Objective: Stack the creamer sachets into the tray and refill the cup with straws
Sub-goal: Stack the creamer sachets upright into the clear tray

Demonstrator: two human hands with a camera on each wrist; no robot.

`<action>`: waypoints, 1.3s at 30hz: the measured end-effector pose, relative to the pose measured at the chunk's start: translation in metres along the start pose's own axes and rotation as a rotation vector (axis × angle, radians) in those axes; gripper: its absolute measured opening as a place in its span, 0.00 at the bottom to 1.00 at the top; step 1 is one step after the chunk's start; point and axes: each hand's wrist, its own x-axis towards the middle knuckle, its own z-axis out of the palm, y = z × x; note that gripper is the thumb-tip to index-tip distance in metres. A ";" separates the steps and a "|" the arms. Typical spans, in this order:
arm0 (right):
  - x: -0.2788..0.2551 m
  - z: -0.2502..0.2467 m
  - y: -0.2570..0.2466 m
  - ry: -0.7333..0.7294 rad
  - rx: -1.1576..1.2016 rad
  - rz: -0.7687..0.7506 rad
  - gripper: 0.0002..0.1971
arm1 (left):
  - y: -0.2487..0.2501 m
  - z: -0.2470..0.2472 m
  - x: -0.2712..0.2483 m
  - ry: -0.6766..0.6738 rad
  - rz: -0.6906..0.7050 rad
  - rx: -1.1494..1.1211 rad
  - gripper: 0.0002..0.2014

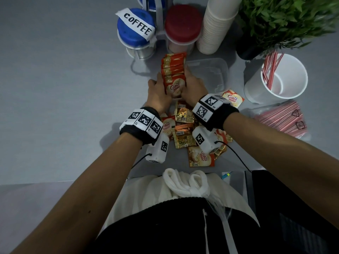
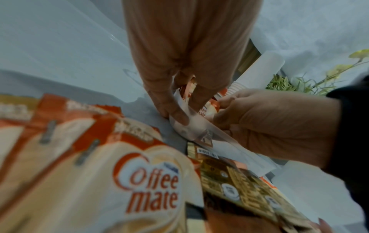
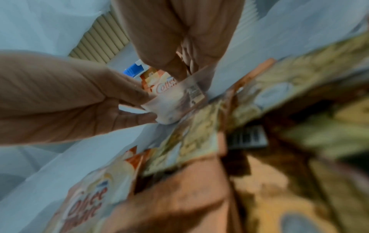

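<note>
A row of red and cream creamer sachets [image 1: 173, 74] stands on edge at the left end of the clear plastic tray [image 1: 216, 70]. My left hand [image 1: 160, 85] grips the row from the left and my right hand [image 1: 189, 80] grips it from the right. In the left wrist view my left hand [image 2: 179, 107] pinches the sachets [image 2: 205, 110] behind a clear wall, with the right hand [image 2: 269, 123] opposite. The right wrist view shows the same sachets [image 3: 167, 88]. Loose sachets [image 1: 183, 129] lie piled under my wrists. A white cup [image 1: 286, 92] holds a few red-striped straws [image 1: 271, 68].
A bag of striped straws [image 1: 282, 120] lies at the right. One sachet [image 1: 233, 99] lies beside the cup. Behind the tray stand a blue-lidded coffee jar [image 1: 135, 32], a red-lidded jar [image 1: 181, 24], a stack of paper cups [image 1: 216, 24] and a plant [image 1: 286, 19].
</note>
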 end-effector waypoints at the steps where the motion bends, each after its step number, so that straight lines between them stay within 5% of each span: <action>1: 0.000 -0.003 -0.001 -0.026 0.013 -0.003 0.32 | 0.000 0.000 0.000 0.000 -0.003 0.002 0.29; 7: 0.010 -0.009 -0.004 -0.024 0.416 0.139 0.42 | 0.005 -0.005 0.001 -0.039 0.028 0.002 0.35; 10: 0.010 -0.004 -0.009 -0.038 0.563 0.100 0.32 | 0.009 -0.007 0.000 -0.045 0.003 -0.016 0.38; 23: 0.008 -0.007 -0.007 -0.125 0.316 -0.005 0.31 | 0.011 -0.015 -0.007 -0.026 0.020 -0.006 0.33; 27: -0.011 -0.019 -0.010 0.046 0.238 -0.115 0.33 | 0.005 -0.030 -0.014 0.022 -0.021 -0.034 0.31; 30: -0.024 -0.023 -0.015 0.307 0.098 -0.248 0.25 | -0.006 -0.040 -0.020 0.072 -0.009 -0.049 0.22; 32: -0.033 -0.018 -0.018 0.346 0.039 -0.379 0.18 | -0.014 -0.044 -0.026 0.093 0.008 -0.049 0.17; 35: -0.044 -0.003 -0.016 0.051 -0.132 -0.460 0.12 | -0.026 -0.046 -0.037 0.073 0.015 -0.033 0.15; 37: -0.049 0.008 -0.009 -0.193 -0.296 -0.426 0.16 | -0.032 -0.044 -0.046 0.037 0.025 0.001 0.14; 39: -0.055 0.017 -0.004 -0.278 -0.440 -0.386 0.23 | -0.036 -0.042 -0.053 0.028 0.030 0.001 0.13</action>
